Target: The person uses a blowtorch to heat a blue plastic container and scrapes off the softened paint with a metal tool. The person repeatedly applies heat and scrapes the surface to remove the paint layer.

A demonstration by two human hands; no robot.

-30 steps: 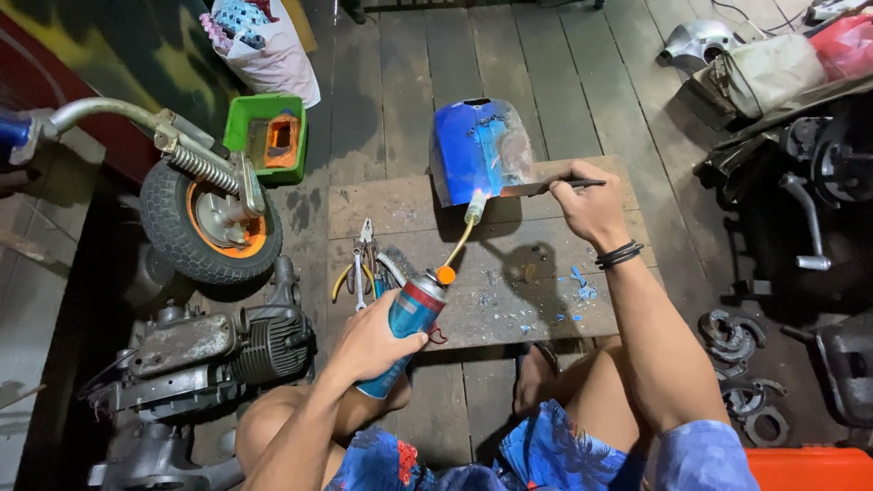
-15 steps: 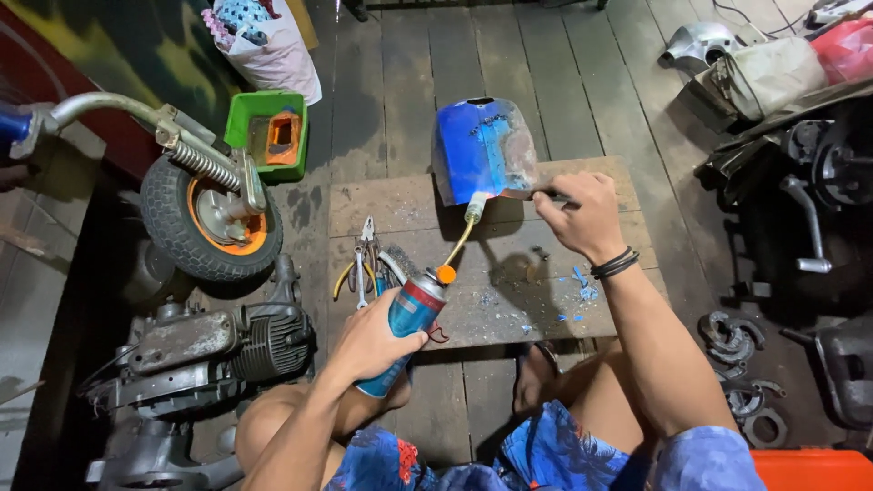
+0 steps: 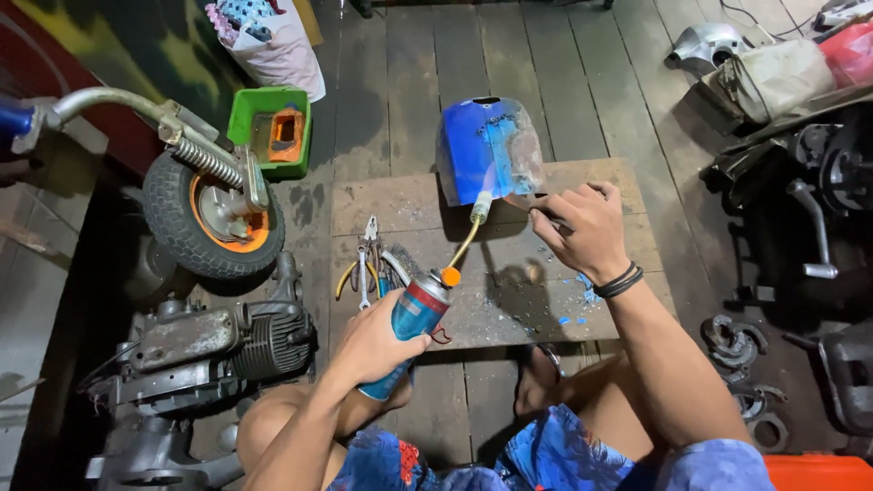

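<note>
The left hand (image 3: 375, 341) is gripping a gas torch (image 3: 414, 323) near the board's (image 3: 391, 195) front edge, nozzle reaching toward the blue panel (image 3: 486, 150) standing at the far edge. The right hand (image 3: 577, 227) is pinching a thin scraper (image 3: 523, 202) against the panel's lower edge. Those fingers are sitting close to the nozzle and could get burned; the wood could scorch too. Pliers (image 3: 364, 264) are lying at the board's left edge, a wheel (image 3: 214, 214) and engine (image 3: 214, 341) on the plank floor beyond.

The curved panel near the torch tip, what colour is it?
Blue panel, with bare grey patches; head view.
</note>
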